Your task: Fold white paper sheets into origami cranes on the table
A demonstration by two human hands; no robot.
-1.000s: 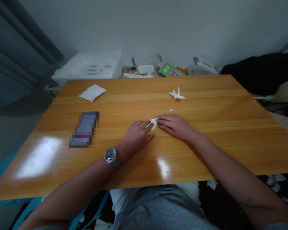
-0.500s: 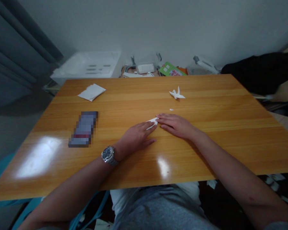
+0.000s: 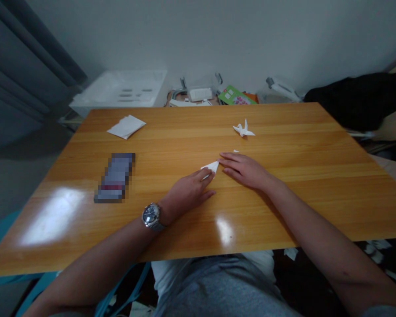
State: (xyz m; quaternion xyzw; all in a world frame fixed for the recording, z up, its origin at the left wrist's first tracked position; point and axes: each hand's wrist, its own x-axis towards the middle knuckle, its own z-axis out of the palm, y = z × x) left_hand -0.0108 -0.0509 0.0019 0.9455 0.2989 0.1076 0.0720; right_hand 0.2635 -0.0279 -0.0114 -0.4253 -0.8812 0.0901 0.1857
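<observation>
Since the earlier frame, the right hand [image 3: 246, 171] had shifted a little outward, so that its fingertips no longer covered the end of the folded white paper [image 3: 211, 166], and the pointed tip of that piece now showed between the two hands. On the wooden table [image 3: 300, 145], the folded white paper lay partly under the fingers of the left hand [image 3: 185, 191], which rested on it, stretched out and close together, with the thumb set apart on the nearer side. Slightly spread, the right fingers gripped nothing; they ended right by the paper's tip (whether they touched it, I could not tell). Just beyond the right index finger lay a tiny white scrap [image 3: 236, 151], and farther past the same fingers stood a folded paper bird [image 3: 243, 129] with raised points. Well beyond the left fingers and to their left were some flat white sheets [image 3: 126, 127]; nearer, also left of those fingers, lay a dark phone-like slab [image 3: 115, 178], its face pixelated. Behind the left fingers, at the wrist, sat a metal watch [image 3: 151, 214].
</observation>
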